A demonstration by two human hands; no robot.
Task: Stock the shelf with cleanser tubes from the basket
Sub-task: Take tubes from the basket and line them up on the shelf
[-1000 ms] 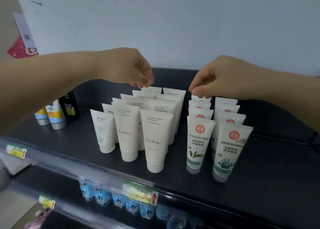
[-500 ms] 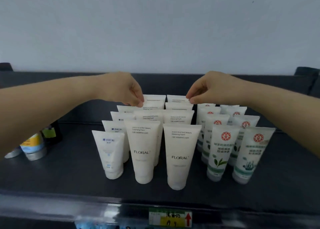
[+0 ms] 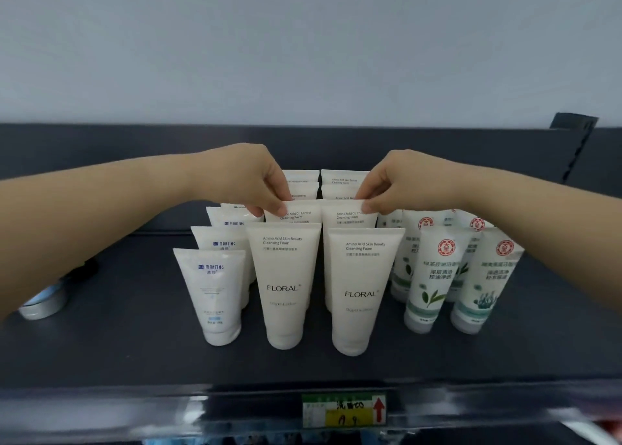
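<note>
Two rows of cream Floral cleanser tubes stand cap-down on the dark shelf (image 3: 505, 360). My left hand (image 3: 249, 178) pinches the top edge of the second tube in the left Floral row (image 3: 296, 213). My right hand (image 3: 400, 183) pinches the top edge of the second tube in the right Floral row (image 3: 346, 216). The front Floral tubes (image 3: 284, 286) (image 3: 360, 293) stand free before them. The basket is out of view.
A row of white Manting tubes (image 3: 212, 293) stands left of the Floral rows. White-green tubes with red logos (image 3: 434, 276) stand in two rows to the right. A round tin (image 3: 42, 305) lies at the far left. A price label (image 3: 343, 411) hangs on the shelf's front rail.
Both hands have come forward from the back tubes to the second tubes of the two Floral rows. The camera has swung to face the shelf square on.
</note>
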